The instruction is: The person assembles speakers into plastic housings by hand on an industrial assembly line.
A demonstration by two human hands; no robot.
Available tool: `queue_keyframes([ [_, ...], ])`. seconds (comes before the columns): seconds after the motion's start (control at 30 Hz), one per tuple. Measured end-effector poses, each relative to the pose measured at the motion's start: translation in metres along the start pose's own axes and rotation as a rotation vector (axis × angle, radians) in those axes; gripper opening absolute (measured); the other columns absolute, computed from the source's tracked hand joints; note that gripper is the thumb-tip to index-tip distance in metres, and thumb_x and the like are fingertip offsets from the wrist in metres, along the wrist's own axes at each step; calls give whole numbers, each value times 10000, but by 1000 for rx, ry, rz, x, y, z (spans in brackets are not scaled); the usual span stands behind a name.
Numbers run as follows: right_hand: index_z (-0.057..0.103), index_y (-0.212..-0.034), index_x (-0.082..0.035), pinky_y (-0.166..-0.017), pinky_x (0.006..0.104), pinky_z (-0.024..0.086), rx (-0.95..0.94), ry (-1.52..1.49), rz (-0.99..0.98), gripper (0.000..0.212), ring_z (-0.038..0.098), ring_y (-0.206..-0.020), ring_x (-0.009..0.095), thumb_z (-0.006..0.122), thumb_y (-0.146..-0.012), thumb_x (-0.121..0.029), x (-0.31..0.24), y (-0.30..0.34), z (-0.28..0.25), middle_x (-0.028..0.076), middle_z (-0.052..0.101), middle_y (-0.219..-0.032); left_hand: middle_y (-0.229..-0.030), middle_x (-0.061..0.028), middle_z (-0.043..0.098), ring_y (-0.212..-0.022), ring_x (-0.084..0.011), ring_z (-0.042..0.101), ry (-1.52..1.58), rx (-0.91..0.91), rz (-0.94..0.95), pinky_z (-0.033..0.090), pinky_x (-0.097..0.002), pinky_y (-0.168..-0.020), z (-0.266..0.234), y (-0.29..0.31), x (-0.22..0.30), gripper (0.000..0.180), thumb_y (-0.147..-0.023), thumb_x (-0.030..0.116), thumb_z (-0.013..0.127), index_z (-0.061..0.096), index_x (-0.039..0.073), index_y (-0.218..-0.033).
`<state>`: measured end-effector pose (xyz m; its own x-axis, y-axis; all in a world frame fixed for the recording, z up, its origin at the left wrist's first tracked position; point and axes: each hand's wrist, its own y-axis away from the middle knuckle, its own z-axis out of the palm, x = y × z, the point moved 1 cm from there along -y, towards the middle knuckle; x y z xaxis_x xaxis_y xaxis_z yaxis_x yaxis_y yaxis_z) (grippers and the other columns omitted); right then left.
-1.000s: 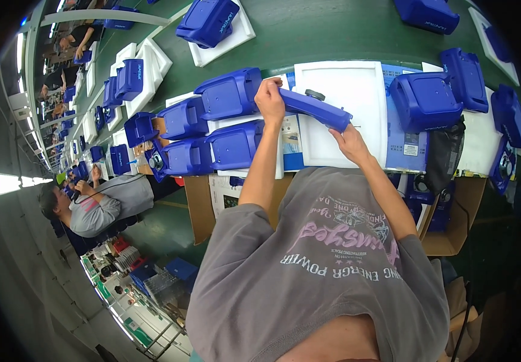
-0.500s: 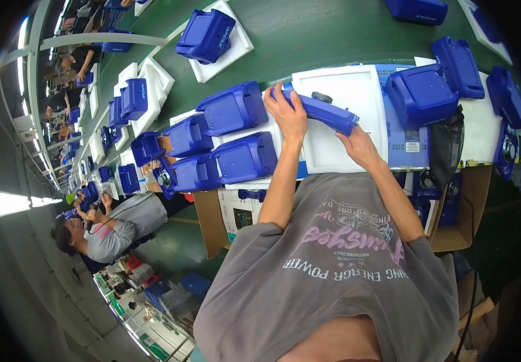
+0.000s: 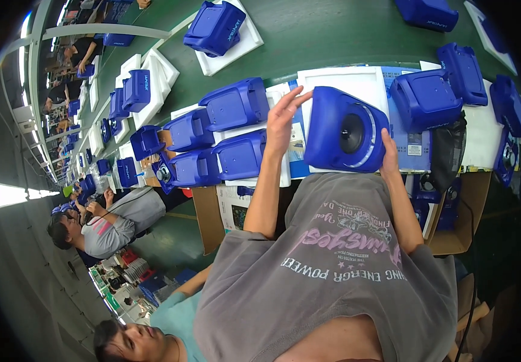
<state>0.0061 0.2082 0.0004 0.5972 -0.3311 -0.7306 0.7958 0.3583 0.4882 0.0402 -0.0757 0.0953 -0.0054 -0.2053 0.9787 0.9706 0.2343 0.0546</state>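
Observation:
A blue plastic speaker front panel with a round black speaker cone faces up over a white foam tray in front of me. My right hand grips its right edge, with part of the fingers hidden by the panel. At its far left corner my left hand is open, fingers stretched out. Those fingertips are beside the panel and do not grip it; whether they touch it I cannot tell.
Several blue housings stand on foam to the left. More blue housings and a black bag are at right. Beyond runs a green surface. Cardboard boxes stand below the table edge. A person in teal is close at lower left.
The speaker panel has turned from edge-on to showing its cone side. My left hand has let go and moved left; my right hand has shifted to the panel's right edge. A person in teal has appeared.

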Motion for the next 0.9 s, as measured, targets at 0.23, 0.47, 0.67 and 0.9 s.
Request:
queue_keyframes([
  [0.23,526,-1311,9,-885,335,550,-75,-267,108,548,678,-993,210,518,-980,-428,-6,-8,4,143,661,-1176,-1494,-158,319,-1223,-240,479,95,-145,6,432,-357,-993,81,24,38,1128,-710,264,850,135,43,-1553],
  [0.47,538,-1293,12,-820,342,584,-176,-184,262,521,700,-923,210,510,-985,-407,-10,2,-3,150,681,-1121,-1110,-55,541,-919,-123,507,-418,-84,174,447,-254,-684,70,-11,38,439,-851,185,722,612,16,-1241],
  [0.67,541,-1285,26,-849,344,578,-115,-341,205,455,693,-969,205,449,-1024,-335,-18,8,19,145,675,-1148,-1396,-211,457,-1305,-316,441,-658,-30,231,365,-376,-1064,74,-12,45,496,-986,238,488,434,19,-1427],
  [0.9,557,-1273,3,-890,364,555,-100,-385,275,430,671,-1024,207,437,-1032,-332,-26,7,21,129,669,-1169,-1595,-203,193,-1504,-335,55,-400,-205,132,60,-435,-1198,56,-4,42,629,-999,419,365,335,34,-1496],
])
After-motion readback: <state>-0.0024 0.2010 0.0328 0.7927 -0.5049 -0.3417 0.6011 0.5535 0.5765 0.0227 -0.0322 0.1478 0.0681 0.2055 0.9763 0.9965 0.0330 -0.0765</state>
